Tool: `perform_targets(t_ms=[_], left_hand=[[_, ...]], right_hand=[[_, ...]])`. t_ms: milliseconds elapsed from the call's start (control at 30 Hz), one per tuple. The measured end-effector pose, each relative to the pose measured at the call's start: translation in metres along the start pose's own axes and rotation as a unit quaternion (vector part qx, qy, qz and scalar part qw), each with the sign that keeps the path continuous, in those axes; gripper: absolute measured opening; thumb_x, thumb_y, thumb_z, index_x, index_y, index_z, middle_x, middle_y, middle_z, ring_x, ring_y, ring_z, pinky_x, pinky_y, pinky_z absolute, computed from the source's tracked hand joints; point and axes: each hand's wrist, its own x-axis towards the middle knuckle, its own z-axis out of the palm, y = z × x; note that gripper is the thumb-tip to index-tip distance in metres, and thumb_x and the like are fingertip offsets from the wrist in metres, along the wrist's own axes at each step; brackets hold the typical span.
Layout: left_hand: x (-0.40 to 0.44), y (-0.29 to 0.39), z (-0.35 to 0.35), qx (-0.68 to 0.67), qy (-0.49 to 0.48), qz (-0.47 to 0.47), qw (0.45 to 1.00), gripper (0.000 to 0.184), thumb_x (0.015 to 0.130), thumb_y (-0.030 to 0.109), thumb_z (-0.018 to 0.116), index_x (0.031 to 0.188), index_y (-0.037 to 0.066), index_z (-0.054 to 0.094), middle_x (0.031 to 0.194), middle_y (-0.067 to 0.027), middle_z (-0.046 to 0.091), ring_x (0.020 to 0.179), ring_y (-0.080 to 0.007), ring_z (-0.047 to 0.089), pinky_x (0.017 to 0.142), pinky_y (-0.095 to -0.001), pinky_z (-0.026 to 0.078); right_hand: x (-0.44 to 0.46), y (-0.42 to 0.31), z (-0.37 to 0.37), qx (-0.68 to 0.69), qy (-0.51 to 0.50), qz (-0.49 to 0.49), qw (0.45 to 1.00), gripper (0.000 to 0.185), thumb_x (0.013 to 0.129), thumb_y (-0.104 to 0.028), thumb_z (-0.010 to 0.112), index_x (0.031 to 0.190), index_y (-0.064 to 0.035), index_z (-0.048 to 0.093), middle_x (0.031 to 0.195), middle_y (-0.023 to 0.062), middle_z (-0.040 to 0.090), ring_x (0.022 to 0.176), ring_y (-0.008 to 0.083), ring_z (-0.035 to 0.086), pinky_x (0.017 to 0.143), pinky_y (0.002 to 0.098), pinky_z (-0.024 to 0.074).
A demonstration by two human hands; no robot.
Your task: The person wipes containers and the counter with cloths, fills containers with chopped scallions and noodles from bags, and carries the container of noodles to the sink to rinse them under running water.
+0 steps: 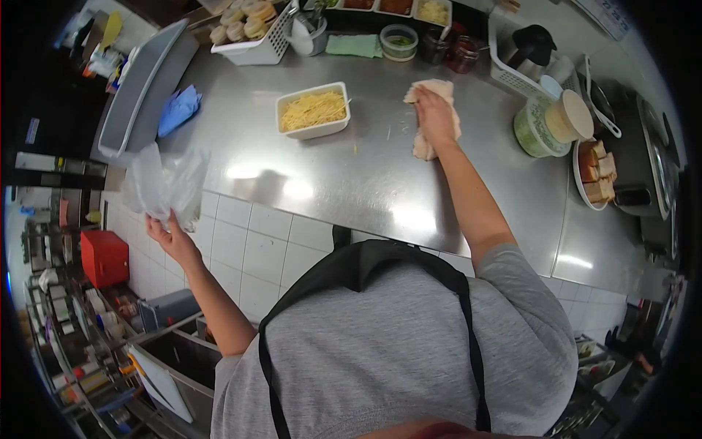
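Observation:
My right hand [436,117] lies on a pale pink cloth [443,91] spread on the steel counter [365,164], with its fingers on the fabric. At the left, past the counter's front edge, my left hand [172,238] holds a clear plastic bag [167,179] by its lower part, the fingers pinched at the film. Between the hands, farther back, a white rectangular tub [313,134] holds yellow shreds [314,111]. A few shreds stick out over its right rim. Small white streaks mark the steel left of the cloth.
A grey bin [139,95] and blue cloth [179,110] are at the left. A white basket [252,51], green cloth [354,45] and round container [398,42] line the back. At right are a green-filled tub [537,130], a bowl of bread [598,172] and a cooker [647,154].

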Motion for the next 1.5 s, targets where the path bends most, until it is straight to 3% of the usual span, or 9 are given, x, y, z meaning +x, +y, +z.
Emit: perform_targets(t_ms=[200, 600, 800, 1000, 1133, 1200, 1267, 1400, 1500], left_hand=[[-0.128, -0.163, -0.048, 0.139, -0.063, -0.171, 0.973, 0.052, 0.086, 0.010, 0.060, 0.130, -0.006, 0.038, 0.132, -0.0181, 0.035, 0.122, -0.0301, 0.039, 0.102, -0.0367, 0.034], [-0.258, -0.055, 0.077, -0.143, -0.328, -0.290, 0.888, 0.040, 0.085, 0.008, 0.054, 0.124, 0.001, 0.045, 0.137, -0.0127, 0.035, 0.124, -0.0265, 0.038, 0.100, -0.0343, 0.035], [-0.244, -0.010, 0.062, -0.412, -0.219, -0.467, 0.751, 0.034, 0.095, 0.017, 0.045, 0.128, 0.008, 0.040, 0.119, -0.0058, 0.053, 0.107, -0.0177, 0.053, 0.091, -0.0335, 0.043], [-0.231, -0.024, 0.059, -0.557, -0.097, -0.536, 0.627, 0.034, 0.095, 0.024, 0.045, 0.126, 0.010, 0.044, 0.116, -0.0061, 0.056, 0.103, -0.0227, 0.057, 0.089, -0.0374, 0.046], [-0.226, -0.024, 0.060, -0.544, -0.001, -0.552, 0.632, 0.037, 0.097, 0.029, 0.031, 0.122, 0.008, 0.048, 0.117, -0.0094, 0.057, 0.105, -0.0239, 0.056, 0.092, -0.0406, 0.045], [-0.241, -0.054, 0.059, -0.686, 0.032, -0.491, 0.536, 0.038, 0.093, 0.031, 0.033, 0.113, 0.007, 0.054, 0.109, -0.0111, 0.062, 0.098, -0.0269, 0.060, 0.086, -0.0429, 0.048], [-0.248, -0.079, 0.057, -0.696, 0.041, -0.486, 0.527, 0.039, 0.091, 0.029, 0.032, 0.113, 0.006, 0.054, 0.110, -0.0125, 0.061, 0.099, -0.0280, 0.060, 0.086, -0.0437, 0.049], [-0.224, -0.070, 0.045, -0.636, 0.056, -0.540, 0.548, 0.041, 0.090, 0.029, 0.031, 0.114, 0.004, 0.053, 0.111, -0.0154, 0.061, 0.102, -0.0312, 0.059, 0.088, -0.0455, 0.048], [-0.212, -0.073, 0.038, -0.653, 0.045, -0.540, 0.529, 0.042, 0.090, 0.028, 0.031, 0.116, 0.002, 0.052, 0.112, -0.0162, 0.060, 0.103, -0.0323, 0.059, 0.091, -0.0460, 0.047]], right_hand=[[-0.022, -0.090, 0.012, 0.119, -0.106, -0.114, 0.981, 0.032, 0.086, -0.010, 0.049, 0.117, -0.0080, 0.056, 0.124, 0.0071, 0.055, 0.116, 0.0255, 0.048, 0.099, 0.0365, 0.0353], [-0.073, -0.177, 0.016, 0.185, -0.154, -0.224, 0.944, 0.033, 0.086, -0.011, 0.046, 0.118, -0.0079, 0.055, 0.126, 0.0081, 0.052, 0.118, 0.0254, 0.045, 0.099, 0.0381, 0.0332], [-0.100, -0.237, 0.015, 0.283, -0.184, -0.290, 0.896, 0.029, 0.082, -0.011, 0.048, 0.109, -0.0089, 0.059, 0.112, 0.0063, 0.056, 0.107, 0.0240, 0.049, 0.095, 0.0365, 0.0349], [-0.122, -0.283, 0.026, 0.376, -0.231, -0.321, 0.838, 0.028, 0.077, -0.007, 0.051, 0.103, -0.0077, 0.061, 0.103, 0.0074, 0.057, 0.101, 0.0252, 0.051, 0.090, 0.0361, 0.0380], [-0.144, -0.310, 0.043, 0.433, -0.257, -0.312, 0.806, 0.029, 0.077, -0.006, 0.051, 0.104, -0.0043, 0.061, 0.103, 0.0104, 0.057, 0.100, 0.0283, 0.051, 0.090, 0.0380, 0.0395], [-0.151, -0.316, 0.051, 0.423, -0.277, -0.318, 0.802, 0.029, 0.078, -0.006, 0.050, 0.105, -0.0041, 0.061, 0.104, 0.0109, 0.057, 0.101, 0.0285, 0.051, 0.091, 0.0375, 0.0392], [-0.154, -0.323, 0.055, 0.413, -0.297, -0.320, 0.799, 0.029, 0.080, -0.005, 0.050, 0.106, -0.0040, 0.061, 0.104, 0.0114, 0.057, 0.102, 0.0287, 0.051, 0.092, 0.0370, 0.0390], [-0.123, -0.330, 0.058, 0.521, -0.315, -0.207, 0.766, 0.026, 0.093, -0.008, 0.042, 0.111, -0.0037, 0.059, 0.109, 0.0101, 0.057, 0.105, 0.0237, 0.053, 0.094, 0.0322, 0.0388], [-0.100, -0.338, 0.055, 0.609, -0.422, -0.049, 0.670, 0.028, 0.096, -0.011, 0.040, 0.117, -0.0036, 0.056, 0.112, 0.0049, 0.055, 0.104, 0.0137, 0.051, 0.093, 0.0275, 0.0388]])
